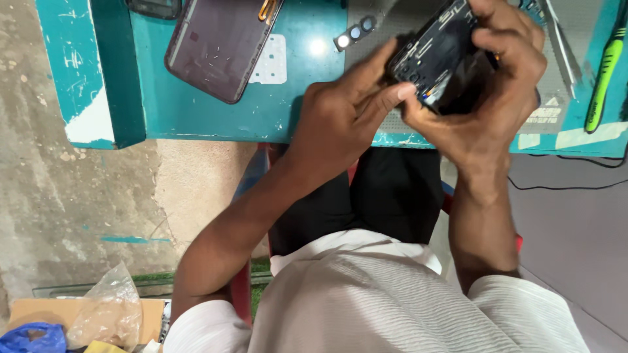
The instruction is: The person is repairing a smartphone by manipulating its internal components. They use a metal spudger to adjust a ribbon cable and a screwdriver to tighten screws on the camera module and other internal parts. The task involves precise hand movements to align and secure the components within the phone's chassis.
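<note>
I hold an opened black phone body (439,57), its inner parts showing, above the teal table (196,111). My right hand (487,98) wraps around its right side and grips it. My left hand (340,114) reaches in from the left, with fingertips pressed on the phone's lower left edge. A dark phone back cover (216,49) lies on the table to the left. A small strip of camera lenses (354,33) rests just left of the phone.
A grey work mat (556,72) lies under my hands. Metal tweezers (561,39) and a green-handled tool (605,68) sit at the right. A black cable (562,186) hangs below the table edge. Plastic bags (108,314) and cardboard lie on the concrete floor at bottom left.
</note>
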